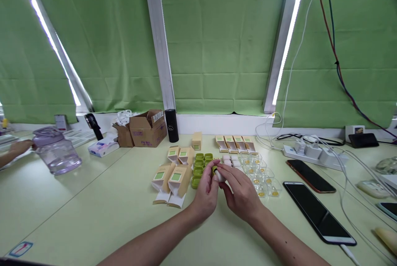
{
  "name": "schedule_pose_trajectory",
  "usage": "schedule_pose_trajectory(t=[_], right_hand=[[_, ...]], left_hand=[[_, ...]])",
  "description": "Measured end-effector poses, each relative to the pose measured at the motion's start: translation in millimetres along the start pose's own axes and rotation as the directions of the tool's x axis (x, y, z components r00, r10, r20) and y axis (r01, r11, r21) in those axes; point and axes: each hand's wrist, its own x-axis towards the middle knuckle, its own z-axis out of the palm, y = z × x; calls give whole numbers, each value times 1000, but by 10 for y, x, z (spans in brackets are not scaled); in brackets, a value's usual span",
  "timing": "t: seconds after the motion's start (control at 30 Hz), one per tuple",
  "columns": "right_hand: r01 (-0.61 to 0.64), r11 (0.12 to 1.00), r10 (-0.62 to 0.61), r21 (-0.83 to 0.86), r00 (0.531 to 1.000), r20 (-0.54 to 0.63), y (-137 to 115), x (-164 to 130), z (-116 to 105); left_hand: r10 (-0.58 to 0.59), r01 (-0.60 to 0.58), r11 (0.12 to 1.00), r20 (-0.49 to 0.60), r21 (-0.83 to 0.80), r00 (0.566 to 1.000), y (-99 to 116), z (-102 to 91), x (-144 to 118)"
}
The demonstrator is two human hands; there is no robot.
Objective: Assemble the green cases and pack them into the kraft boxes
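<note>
Left hand (207, 189): my fingers pinch a small green square plastic cap (214, 170), frame centre.
Right hand (240, 191): grasps a small white block (221, 176) against it.
Risk: a slip could knock the clear trays (263, 175) just beside.

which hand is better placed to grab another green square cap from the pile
Left, probably. The left hand sits right beside the green square plastic caps, while the right hand lies farther over, pinching a small white piece.

Pale green table (93, 216): tan cartons (173, 179), green caps (200, 164), clear trays (260, 175), phones (319, 212), jug (56, 150).
</note>
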Motion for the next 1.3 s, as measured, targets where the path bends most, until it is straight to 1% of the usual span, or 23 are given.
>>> schedule_pose_trajectory(t=[0.23,0.37,0.43,0.57,0.67,0.83,1.03,1.3], right_hand=[[16,1000,-16,14,1000,-20,-20,24,9],[6,1000,-6,29,1000,-10,-13,25,9],[-25,999,24,48,1000,20,2,10,12],[-96,993,92,64,993,69,34,-50,31],[-113,991,107,69,991,83,42,-88,48],[-108,990,98,91,990,100,35,-103,57],[-100,990,93,98,993,65,48,-106,72],[-101,991,97,90,994,44,51,-122,92]], left_hand=[[38,-35,998,-52,50,998,-9,55,-28],[43,-41,997,-32,59,999,-12,27,-18],[5,-5,1000,-3,15,1000,-11,-5,-12],[-113,122,985,80,-122,990,-2,-44,-7],[-135,155,973,125,-172,983,1,-33,3],[-143,155,980,99,-126,985,-3,-27,34],[-141,149,983,75,-107,987,13,-45,48],[-125,133,985,79,-105,989,27,-34,51]])
